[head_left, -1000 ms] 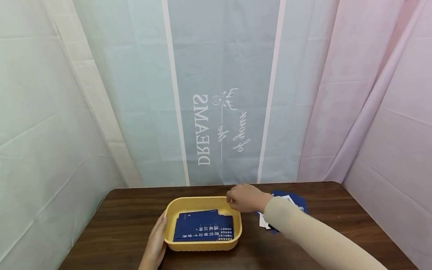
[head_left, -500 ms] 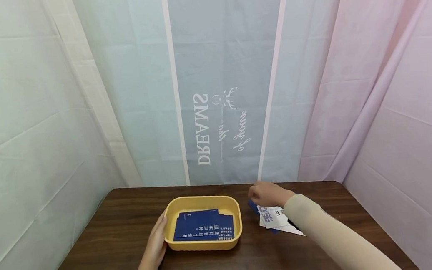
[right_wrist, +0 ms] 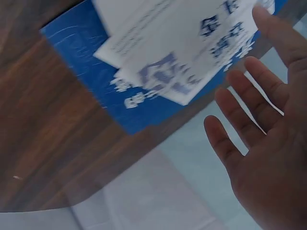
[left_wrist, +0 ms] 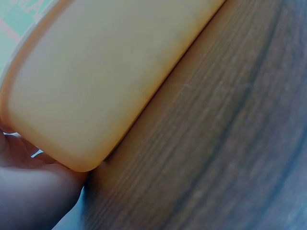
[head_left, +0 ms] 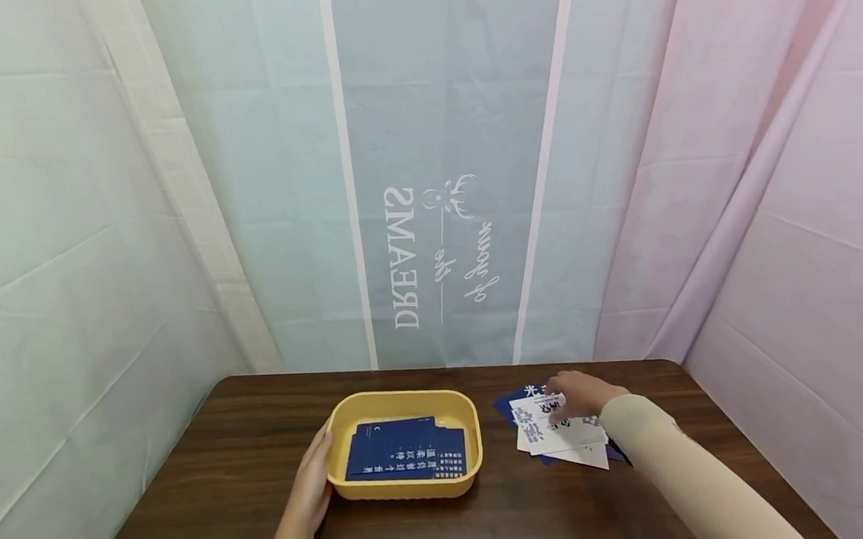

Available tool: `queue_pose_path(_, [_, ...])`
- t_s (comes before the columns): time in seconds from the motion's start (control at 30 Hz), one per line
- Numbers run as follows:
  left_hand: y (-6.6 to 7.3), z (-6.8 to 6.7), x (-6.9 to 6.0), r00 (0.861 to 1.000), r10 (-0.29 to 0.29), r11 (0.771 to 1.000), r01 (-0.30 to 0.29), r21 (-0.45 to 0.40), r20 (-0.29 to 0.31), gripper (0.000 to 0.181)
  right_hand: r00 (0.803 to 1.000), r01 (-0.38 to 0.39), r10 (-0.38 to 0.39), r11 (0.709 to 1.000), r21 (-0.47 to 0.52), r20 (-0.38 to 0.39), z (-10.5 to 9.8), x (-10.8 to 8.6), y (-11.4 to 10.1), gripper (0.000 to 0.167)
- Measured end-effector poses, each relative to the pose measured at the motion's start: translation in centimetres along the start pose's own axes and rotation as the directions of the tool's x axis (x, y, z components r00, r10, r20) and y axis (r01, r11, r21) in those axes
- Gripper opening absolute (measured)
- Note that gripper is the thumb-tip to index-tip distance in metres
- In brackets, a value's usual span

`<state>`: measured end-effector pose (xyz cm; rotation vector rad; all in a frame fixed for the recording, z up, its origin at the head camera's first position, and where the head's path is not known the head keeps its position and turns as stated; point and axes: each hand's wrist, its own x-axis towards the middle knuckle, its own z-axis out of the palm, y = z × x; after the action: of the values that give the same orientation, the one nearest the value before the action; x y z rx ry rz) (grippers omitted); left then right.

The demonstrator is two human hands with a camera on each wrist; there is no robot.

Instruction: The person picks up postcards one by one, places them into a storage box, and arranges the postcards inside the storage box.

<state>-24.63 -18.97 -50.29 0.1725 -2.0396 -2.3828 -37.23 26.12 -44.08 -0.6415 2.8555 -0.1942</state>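
Observation:
A yellow plastic basin (head_left: pixel 405 490) holds several dark blue printed cards (head_left: pixel 395 447) lying flat in it. Against its left end rests my left hand (head_left: pixel 312 478), fingers extended along the outer wall. The left wrist view has the basin's side wall (left_wrist: pixel 91 81) close up, with part of my left hand (left_wrist: pixel 38 191) touching its corner. To the right, my right hand (head_left: pixel 585 394) hovers over a loose pile of white cards (head_left: pixel 563 436) and blue cards (head_left: pixel 513 403). Seen from the right wrist, my right hand (right_wrist: pixel 268 120) has its fingers spread and nothing in it.
Both the basin and the pile lie on a dark brown wooden table (head_left: pixel 262 432). Bare tabletop separates them. Hanging cloth with white lettering (head_left: pixel 404 259) stands behind the table, and pale cloth walls (head_left: pixel 64 287) close in both sides.
My right hand has moved right from the basin's right rim to over the pile, and its fingers have spread. More white cards now show there. The left hand and basin stay put.

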Motion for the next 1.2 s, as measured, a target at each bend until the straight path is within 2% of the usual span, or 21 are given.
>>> queue_pose_path(0.17, [0.0,-0.1,-0.1,1.0,0.002,1.0,-0.002,0.005,-0.002,0.059,0.998,-0.057,0.056,0.997,0.054,0.019,0.4,-0.4,1.0,0.065])
queue_pose_path(0.47, [0.2,-0.1,0.0,1.0,-0.003,1.0,0.003,0.004,-0.009,0.059,0.991,-0.123,0.118,0.988,0.098,0.057,0.9,-0.2,2.0,0.079])
queue_pose_path(0.8, [0.2,0.0,0.0,1.0,-0.001,1.0,0.001,-0.008,0.001,0.058,0.967,-0.245,0.235,0.964,0.106,0.098,1.3,0.1,2.5,0.101])
queue_pose_path(0.93, [0.0,-0.1,0.0,1.0,0.0,1.0,0.0,-0.006,0.003,0.058,0.967,-0.247,0.239,0.965,0.089,0.084,1.4,0.1,2.6,0.102])
queue_pose_path(1.2, [-0.3,-0.2,0.0,1.0,0.008,1.0,-0.008,-0.004,-0.003,0.059,0.985,-0.174,0.174,0.984,0.046,0.009,2.0,0.0,2.8,0.1])
